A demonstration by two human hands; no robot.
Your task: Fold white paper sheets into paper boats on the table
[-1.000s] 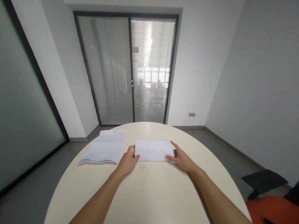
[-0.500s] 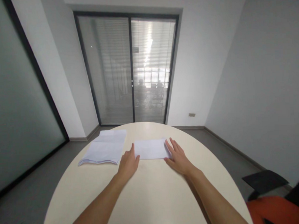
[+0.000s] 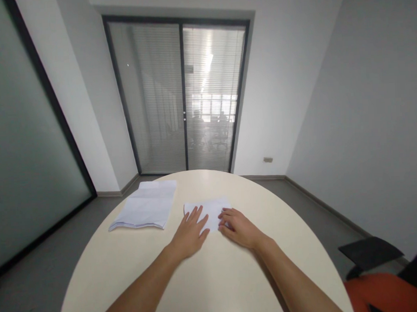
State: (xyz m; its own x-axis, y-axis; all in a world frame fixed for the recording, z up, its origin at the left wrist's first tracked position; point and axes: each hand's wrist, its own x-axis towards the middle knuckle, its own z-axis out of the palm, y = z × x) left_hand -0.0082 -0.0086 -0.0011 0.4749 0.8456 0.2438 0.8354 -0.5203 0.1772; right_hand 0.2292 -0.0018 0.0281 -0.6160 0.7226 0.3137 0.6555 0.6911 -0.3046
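Observation:
A folded white sheet of paper [image 3: 213,211] lies on the table in front of me, turned slightly. My left hand [image 3: 190,231] rests over its left part with the fingers spread and holds nothing. At the sheet's right edge, my right hand [image 3: 239,226] has its fingers bent and drawn together with the thumb, closed on the paper. The right fingers hide that edge, and the near left corner is under my left hand.
A stack of white paper [image 3: 146,206] with fold creases lies at the table's far left. The round cream table [image 3: 215,286] has a curved edge. An orange chair [image 3: 386,291] with a black armrest [image 3: 370,251] stands at the right. Glass doors [image 3: 182,97] are beyond.
The sheet has shifted a little toward me and turned. My left hand has moved from its left edge onto it, fingers spreading. My right fingers have curled and moved left.

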